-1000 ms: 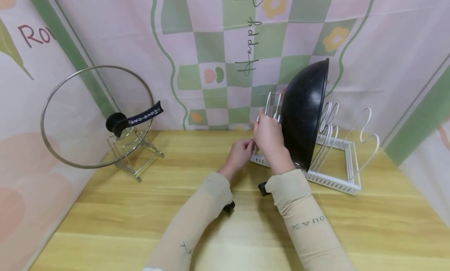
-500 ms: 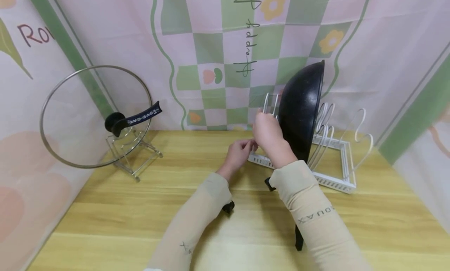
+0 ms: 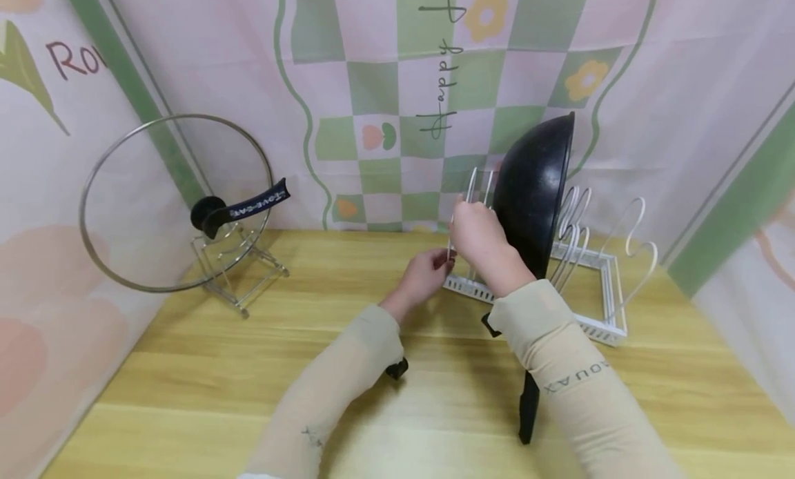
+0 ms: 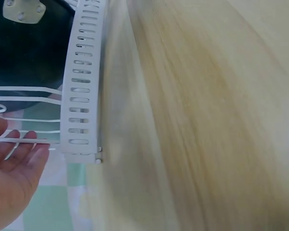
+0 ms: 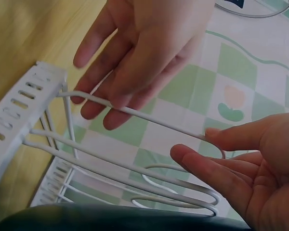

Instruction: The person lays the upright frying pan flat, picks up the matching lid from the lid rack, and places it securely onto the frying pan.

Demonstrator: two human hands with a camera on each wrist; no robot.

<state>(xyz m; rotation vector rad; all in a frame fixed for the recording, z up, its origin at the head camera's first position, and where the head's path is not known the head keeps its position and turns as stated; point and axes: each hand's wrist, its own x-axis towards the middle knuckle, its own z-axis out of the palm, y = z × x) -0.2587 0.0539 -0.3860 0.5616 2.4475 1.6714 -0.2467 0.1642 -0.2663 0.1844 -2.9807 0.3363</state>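
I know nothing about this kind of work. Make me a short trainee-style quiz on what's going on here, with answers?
1. What holds up the glass lid? (A) a cardboard box (B) a metal wire stand (C) a plastic bowl
2. True or false: the black pan is lying flat.
3. Both hands are at the wire loop on the end of the white rack. Which hand is nearer the loop's curved top?

Key:
1. B.
2. False; it stands on edge in the rack.
3. The right hand; the left hand is nearer the base.
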